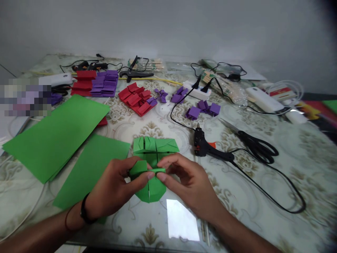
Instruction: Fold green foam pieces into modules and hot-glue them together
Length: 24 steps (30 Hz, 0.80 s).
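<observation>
My left hand (116, 189) and my right hand (184, 181) meet over a folded green paper piece (150, 188) near the table's front edge. Both pinch a raised fold of it between thumb and fingers. Just behind the hands lie more folded green paper pieces (154, 146), flat on the table. A black band circles my left wrist.
Green paper sheets (58, 135) lie to the left. Folded red pieces (135, 98) and purple pieces (104, 83) sit further back. A black glue gun (204, 147) with its cord and black scissors (252, 142) lie to the right. A white power strip (197, 91) stands behind.
</observation>
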Motion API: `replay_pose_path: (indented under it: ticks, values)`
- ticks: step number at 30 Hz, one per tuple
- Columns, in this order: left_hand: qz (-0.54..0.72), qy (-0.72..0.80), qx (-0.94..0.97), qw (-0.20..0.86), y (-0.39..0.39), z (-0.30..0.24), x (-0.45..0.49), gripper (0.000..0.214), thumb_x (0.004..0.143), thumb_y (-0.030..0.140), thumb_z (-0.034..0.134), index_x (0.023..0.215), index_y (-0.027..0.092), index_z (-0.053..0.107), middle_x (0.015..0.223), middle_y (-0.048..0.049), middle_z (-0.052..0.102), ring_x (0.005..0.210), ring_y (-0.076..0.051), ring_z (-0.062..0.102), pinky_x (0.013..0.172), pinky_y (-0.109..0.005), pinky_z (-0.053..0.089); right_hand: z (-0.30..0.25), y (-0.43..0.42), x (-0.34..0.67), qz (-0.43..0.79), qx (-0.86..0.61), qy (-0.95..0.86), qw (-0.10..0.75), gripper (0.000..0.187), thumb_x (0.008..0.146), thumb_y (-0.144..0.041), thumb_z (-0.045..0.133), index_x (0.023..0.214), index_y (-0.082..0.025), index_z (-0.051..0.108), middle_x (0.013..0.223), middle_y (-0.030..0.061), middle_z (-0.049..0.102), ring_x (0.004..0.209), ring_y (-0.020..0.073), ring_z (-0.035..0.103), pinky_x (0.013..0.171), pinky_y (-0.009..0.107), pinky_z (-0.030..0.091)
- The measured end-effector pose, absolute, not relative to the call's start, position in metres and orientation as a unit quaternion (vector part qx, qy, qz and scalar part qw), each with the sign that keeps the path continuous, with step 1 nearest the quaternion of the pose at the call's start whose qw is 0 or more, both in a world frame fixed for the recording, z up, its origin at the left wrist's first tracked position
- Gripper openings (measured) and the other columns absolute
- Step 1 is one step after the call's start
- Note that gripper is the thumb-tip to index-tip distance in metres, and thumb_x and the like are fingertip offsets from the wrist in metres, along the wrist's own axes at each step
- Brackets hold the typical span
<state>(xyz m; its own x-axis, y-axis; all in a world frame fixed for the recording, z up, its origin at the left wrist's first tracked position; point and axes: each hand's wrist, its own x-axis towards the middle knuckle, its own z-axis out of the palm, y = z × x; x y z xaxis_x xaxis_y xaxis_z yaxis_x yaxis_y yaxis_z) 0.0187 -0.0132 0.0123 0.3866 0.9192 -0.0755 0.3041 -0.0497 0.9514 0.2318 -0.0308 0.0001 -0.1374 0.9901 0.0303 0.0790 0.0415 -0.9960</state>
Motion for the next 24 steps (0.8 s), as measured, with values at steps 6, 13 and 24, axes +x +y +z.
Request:
replay_pose_path:
  ticks: [6, 13, 24]
  values:
    - [0.300, 0.458, 0.656, 0.520, -0.0129, 0.0137, 0.0178, 0.021, 0.097, 0.036, 0.074, 0.083, 0.020, 0.076, 0.072, 0.0023, 0.070, 0.066, -0.014, 0.057, 0.061, -0.025, 0.046, 0.0039, -0.0296, 0.2313, 0.520, -0.479, -0.579, 0.406, 0.021, 0.095, -0.037, 0.075, 0.082, -0.020, 0.075, 0.071, 0.0006, 0.071, 0.066, 0.0145, 0.063, 0.060, 0.025, 0.050]
    - [0.282, 0.448, 0.647, 0.549, -0.0103, 0.0148, 0.0176, 0.024, 0.098, 0.040, 0.073, 0.085, 0.020, 0.078, 0.070, 0.0027, 0.068, 0.065, -0.014, 0.054, 0.062, -0.026, 0.043, 0.0037, -0.0290, 0.2327, 0.481, -0.461, -0.616, 0.420, 0.021, 0.097, -0.032, 0.075, 0.079, -0.020, 0.077, 0.073, 0.0007, 0.074, 0.067, 0.0137, 0.065, 0.062, 0.025, 0.049]
    - [0.252, 0.466, 0.664, 0.528, -0.0098, 0.0132, 0.0164, 0.022, 0.095, 0.037, 0.074, 0.083, 0.020, 0.078, 0.068, 0.0033, 0.068, 0.064, -0.013, 0.053, 0.058, -0.025, 0.040, 0.0020, -0.0296, 0.2332, 0.503, -0.461, -0.610, 0.403, 0.028, 0.102, -0.035, 0.069, 0.079, -0.019, 0.073, 0.069, 0.0000, 0.069, 0.064, 0.0130, 0.061, 0.058, 0.024, 0.045]
